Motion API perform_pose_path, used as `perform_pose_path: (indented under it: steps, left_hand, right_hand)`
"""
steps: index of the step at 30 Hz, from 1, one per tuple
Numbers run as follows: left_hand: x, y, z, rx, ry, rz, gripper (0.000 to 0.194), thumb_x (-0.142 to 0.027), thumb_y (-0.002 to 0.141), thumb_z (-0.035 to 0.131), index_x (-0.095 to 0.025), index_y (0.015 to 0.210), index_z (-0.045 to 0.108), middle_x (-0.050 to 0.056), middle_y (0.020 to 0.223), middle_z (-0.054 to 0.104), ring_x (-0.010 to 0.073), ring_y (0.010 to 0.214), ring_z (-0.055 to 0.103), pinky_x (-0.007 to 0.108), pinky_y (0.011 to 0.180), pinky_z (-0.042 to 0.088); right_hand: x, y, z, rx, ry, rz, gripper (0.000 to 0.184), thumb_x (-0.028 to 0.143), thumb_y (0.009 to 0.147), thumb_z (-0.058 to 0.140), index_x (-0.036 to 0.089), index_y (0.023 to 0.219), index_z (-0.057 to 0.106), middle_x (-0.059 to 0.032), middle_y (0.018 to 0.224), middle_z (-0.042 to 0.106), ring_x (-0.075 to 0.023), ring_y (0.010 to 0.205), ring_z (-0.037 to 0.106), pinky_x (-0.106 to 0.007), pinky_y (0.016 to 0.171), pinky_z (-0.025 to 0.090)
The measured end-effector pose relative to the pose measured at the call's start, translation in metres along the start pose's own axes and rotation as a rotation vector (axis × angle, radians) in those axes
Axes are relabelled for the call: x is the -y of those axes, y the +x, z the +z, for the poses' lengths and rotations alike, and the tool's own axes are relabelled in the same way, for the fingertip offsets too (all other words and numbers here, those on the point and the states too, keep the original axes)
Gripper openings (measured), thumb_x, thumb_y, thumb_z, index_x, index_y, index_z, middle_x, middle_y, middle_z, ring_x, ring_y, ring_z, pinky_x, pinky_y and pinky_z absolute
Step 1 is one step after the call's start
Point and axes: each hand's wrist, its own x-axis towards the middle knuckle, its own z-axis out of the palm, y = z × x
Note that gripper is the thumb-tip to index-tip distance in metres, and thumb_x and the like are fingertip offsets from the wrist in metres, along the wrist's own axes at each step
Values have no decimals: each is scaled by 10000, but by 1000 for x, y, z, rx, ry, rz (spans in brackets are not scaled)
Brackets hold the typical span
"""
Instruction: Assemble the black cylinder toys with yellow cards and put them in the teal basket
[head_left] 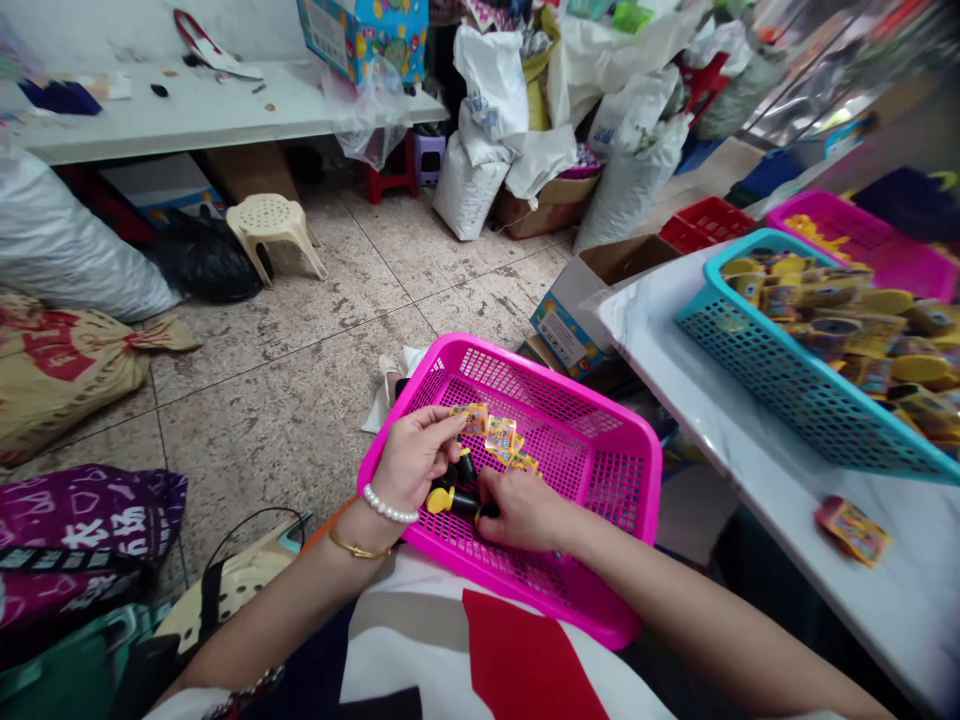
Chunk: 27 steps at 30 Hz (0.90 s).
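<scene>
My left hand [418,455] pinches a small yellow printed label [472,418] between thumb and forefinger, above a pink mesh basket [645,480]. More labels [502,436] lie beyond it in the basket, some overlapping. My right hand [521,508] is down inside the basket. Its curled fingers close on the right end of a small black cylinder [463,503] with a yellow cap [439,500]; the fingertips are partly hidden. Another black piece [466,465] lies just under my left fingers. The basket rests on my lap.
A marble-patterned table [705,420] at right bears a blue basket [795,400] of yellow-lidded packed pieces and one loose packet [853,531]. An open carton [577,310] stands beside it. A stool [270,215], sacks [472,180] and a bench [225,115] lie beyond.
</scene>
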Motion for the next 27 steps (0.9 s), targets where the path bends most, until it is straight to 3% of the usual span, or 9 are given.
perform_pose_path:
  steps: [3, 6, 9, 12, 16, 20, 24, 27]
  left_hand:
    - [-3, 2, -2, -1, -81, -11, 347, -305, 611, 840, -121, 817, 629, 23, 680, 658, 32, 405, 467, 121, 305, 178]
    - [-4, 3, -2, 3, -141, -30, 341, -261, 619, 832, -114, 843, 622, 17, 711, 652, 28, 411, 478, 114, 297, 187]
    - [-2, 3, 0, 1, -174, -42, 306, -208, 650, 804, -110, 866, 612, 2, 702, 635, 29, 416, 489, 108, 294, 191]
    - [1, 3, 2, -11, -186, -46, 241, -160, 688, 770, -112, 853, 601, -11, 686, 617, 27, 416, 486, 104, 298, 200]
    - [1, 3, 7, 29, -181, -115, 180, -90, 730, 708, -92, 892, 627, -6, 685, 607, 13, 402, 461, 99, 300, 208]
    - [-3, 4, 7, 95, -276, -206, 151, -67, 738, 686, -80, 880, 637, -24, 646, 564, 8, 396, 438, 92, 292, 194]
    - [-2, 7, 4, 128, -377, -225, 130, -97, 737, 706, -91, 842, 629, -14, 685, 585, 1, 402, 421, 89, 291, 186]
    - [1, 10, 3, 100, -370, -195, 146, -123, 717, 732, -90, 813, 627, 0, 702, 603, 3, 407, 427, 94, 294, 183]
  right_hand:
    - [-18, 2, -20, 147, 469, -146, 305, 212, 717, 680, 198, 1017, 629, 39, 665, 606, -108, 549, 512, -205, 481, 360]
    - [-35, 3, -43, 227, 936, -251, 465, 279, 810, 643, 220, 1263, 555, 16, 849, 666, -115, 694, 602, -234, 622, 486]
    - [-41, 6, -54, -29, 1212, -230, 406, 341, 824, 661, 221, 1206, 591, -50, 1054, 682, -180, 918, 657, -343, 805, 539]
    - [-37, 10, -53, -339, 1365, -248, 362, 374, 822, 673, 251, 1150, 584, -72, 1105, 682, -216, 988, 660, -411, 874, 540]
    - [-27, 13, -48, -491, 1408, -234, 479, 332, 783, 705, 277, 1237, 561, -69, 1110, 680, -199, 944, 660, -383, 853, 548]
    - [-22, 13, -43, -530, 1349, -195, 347, 277, 747, 743, 246, 1072, 629, -24, 941, 676, -159, 805, 642, -316, 743, 551]
    - [-20, 11, -40, -638, 1151, -186, 268, 224, 755, 735, 223, 982, 594, -3, 876, 637, -140, 778, 621, -279, 715, 529]
    - [-17, 8, -39, -708, 928, -225, 234, 197, 784, 696, 216, 987, 581, -41, 999, 633, -172, 898, 627, -333, 823, 522]
